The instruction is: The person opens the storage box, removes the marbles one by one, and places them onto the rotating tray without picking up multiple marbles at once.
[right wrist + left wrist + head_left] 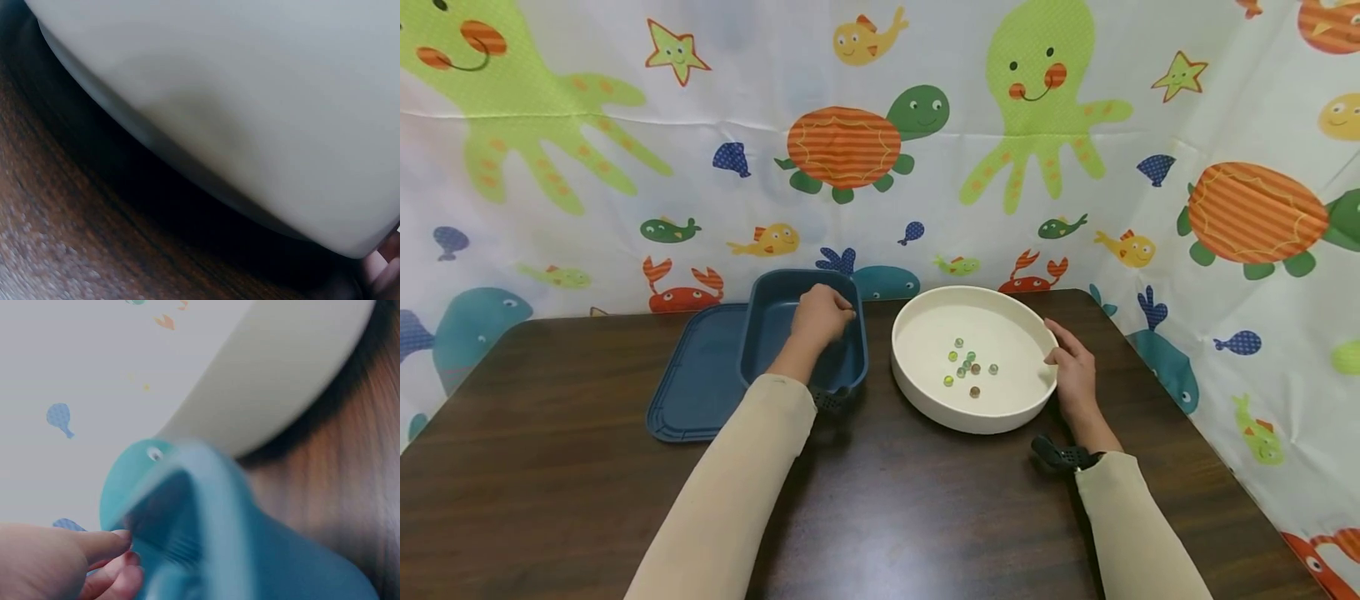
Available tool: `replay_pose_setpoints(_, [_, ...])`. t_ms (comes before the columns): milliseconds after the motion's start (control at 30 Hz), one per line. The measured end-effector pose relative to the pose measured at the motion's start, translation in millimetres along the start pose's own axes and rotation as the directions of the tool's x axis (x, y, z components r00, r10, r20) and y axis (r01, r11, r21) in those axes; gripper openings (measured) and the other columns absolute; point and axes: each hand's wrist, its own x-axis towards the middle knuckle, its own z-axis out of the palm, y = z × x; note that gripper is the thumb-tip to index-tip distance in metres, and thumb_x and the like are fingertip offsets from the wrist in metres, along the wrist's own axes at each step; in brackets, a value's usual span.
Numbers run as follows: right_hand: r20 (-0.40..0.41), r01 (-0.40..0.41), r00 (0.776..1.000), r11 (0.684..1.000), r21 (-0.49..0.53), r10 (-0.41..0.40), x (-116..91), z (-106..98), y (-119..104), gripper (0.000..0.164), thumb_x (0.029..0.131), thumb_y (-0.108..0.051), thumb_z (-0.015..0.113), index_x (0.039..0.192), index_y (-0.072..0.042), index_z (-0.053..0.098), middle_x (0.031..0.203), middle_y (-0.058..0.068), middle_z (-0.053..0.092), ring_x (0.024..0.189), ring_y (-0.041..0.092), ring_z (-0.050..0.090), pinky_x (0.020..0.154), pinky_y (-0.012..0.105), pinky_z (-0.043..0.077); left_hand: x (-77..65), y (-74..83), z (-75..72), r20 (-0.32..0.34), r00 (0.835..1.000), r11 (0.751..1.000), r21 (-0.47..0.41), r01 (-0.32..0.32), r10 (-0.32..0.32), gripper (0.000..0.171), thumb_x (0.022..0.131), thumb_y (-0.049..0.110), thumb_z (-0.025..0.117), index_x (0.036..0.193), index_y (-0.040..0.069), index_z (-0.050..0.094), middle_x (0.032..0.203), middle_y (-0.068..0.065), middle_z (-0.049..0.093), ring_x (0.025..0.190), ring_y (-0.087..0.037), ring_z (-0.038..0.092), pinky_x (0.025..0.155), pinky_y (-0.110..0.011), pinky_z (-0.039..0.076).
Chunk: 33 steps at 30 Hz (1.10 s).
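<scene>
My left hand (820, 317) is over the deep blue rectangular container (854, 346), its fingers curled in toward the thumb. In the left wrist view, thumb and fingertips come together beside the container's blurred rim (219, 512); no object shows between them. With my right hand (1073, 375) I grip the right edge of a round white tray (917, 396), thumb over the rim and fingers along the outside. Several small glass marbles (975, 368), greenish, yellowish and brownish, lie near the tray's middle. Only a bit of my right fingers (382, 270) shows in the right wrist view.
A flat blue lid (696, 387) lies on the dark wooden table (895, 517), left of the container and partly behind my left sleeve. A white curtain (745, 75) printed with sea animals hangs behind the table and along its right side.
</scene>
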Motion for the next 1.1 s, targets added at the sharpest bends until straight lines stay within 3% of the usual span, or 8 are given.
replay_pose_setpoints(133, [-0.006, 0.003, 1.0, 1.0, 0.014, -0.003, 1, -1, 0, 0.063, 0.088, 0.004, 0.039, 0.148, -0.011, 0.052, 0.158, 0.005, 0.046, 0.144, 0.022, 0.044, 0.121, 0.042, 0.034, -4.9, 17.5, -5.1, -0.046, 0.999, 0.998, -0.049, -0.032, 0.03, 0.024, 0.098, 0.023, 0.067, 0.115, 0.008, 0.075, 0.117, -0.012, 0.074, 0.103, -0.03, 0.07, 0.085, -0.045, 0.058])
replay_pose_setpoints(233, [-0.012, 0.001, 1.0, 1.0, 0.016, 0.0, 2, -2, 0, 0.063, 0.088, 0.004, 0.039, 0.148, -0.01, 0.052, 0.158, 0.005, 0.046, 0.144, 0.023, 0.044, 0.121, 0.042, 0.034, -8.9, 29.5, -4.0, -0.033, 0.995, 0.991, -0.09, -0.095, 0.092, 0.022, 0.096, 0.023, 0.07, 0.112, 0.008, 0.075, 0.112, -0.012, 0.075, 0.1, -0.028, 0.071, 0.083, -0.043, 0.058])
replay_pose_setpoints(400, [-0.012, 0.0, 1.0, 1.0, 0.012, 0.0, 3, -3, 1, 0.063, 0.088, 0.005, 0.038, 0.148, -0.009, 0.052, 0.158, 0.006, 0.046, 0.143, 0.024, 0.045, 0.121, 0.042, 0.034, -13.7, 48.8, 8.4, 0.041, 0.977, 0.972, -0.121, -0.203, 0.209, 0.019, 0.096, 0.02, 0.07, 0.109, 0.007, 0.075, 0.104, -0.012, 0.075, 0.094, -0.028, 0.073, 0.077, -0.038, 0.059])
replay_pose_setpoints(667, [-0.009, 0.006, 1.0, 1.0, 0.009, -0.006, 2, -3, 2, 0.063, 0.087, 0.005, 0.039, 0.147, -0.009, 0.053, 0.158, 0.007, 0.046, 0.142, 0.024, 0.046, 0.12, 0.042, 0.035, -18.2, 80.1, 40.0, 0.181, 0.938, 0.955, -0.08, -0.284, 0.295, 0.015, 0.094, 0.019, 0.072, 0.104, 0.009, 0.076, 0.097, -0.008, 0.075, 0.086, -0.019, 0.071, 0.074, -0.028, 0.056])
replay_pose_setpoints(767, [-0.007, 0.004, 1.0, 1.0, 0.009, -0.004, 2, -3, 3, 0.063, 0.087, 0.004, 0.039, 0.147, -0.009, 0.053, 0.158, 0.006, 0.046, 0.142, 0.024, 0.045, 0.121, 0.042, 0.035, -16.9, 83.7, 52.5, 0.206, 0.931, 0.953, -0.042, -0.3, 0.302, 0.014, 0.094, 0.018, 0.072, 0.103, 0.008, 0.076, 0.097, -0.007, 0.074, 0.083, -0.017, 0.068, 0.072, -0.028, 0.054])
replay_pose_setpoints(900, [-0.002, 0.005, 1.0, 1.0, 0.014, -0.005, 2, -1, 4, 0.062, 0.088, 0.004, 0.039, 0.147, -0.01, 0.053, 0.158, 0.006, 0.046, 0.142, 0.024, 0.045, 0.121, 0.042, 0.034, -13.2, 80.9, 66.8, 0.205, 0.936, 0.954, 0.035, -0.298, 0.285, 0.013, 0.094, 0.019, 0.072, 0.103, 0.01, 0.076, 0.099, -0.005, 0.074, 0.084, -0.017, 0.066, 0.073, -0.03, 0.053])
replay_pose_setpoints(1100, [-0.003, 0.014, 1.0, 1.0, 0.014, -0.014, 3, 1, 3, 0.062, 0.088, 0.003, 0.039, 0.147, -0.009, 0.053, 0.158, 0.006, 0.046, 0.143, 0.024, 0.045, 0.121, 0.042, 0.034, -12.1, 82.2, 75.7, 0.232, 0.935, 0.942, 0.14, -0.306, 0.269, 0.009, 0.093, 0.02, 0.073, 0.098, 0.013, 0.077, 0.101, -0.001, 0.075, 0.089, -0.018, 0.064, 0.082, -0.036, 0.053])
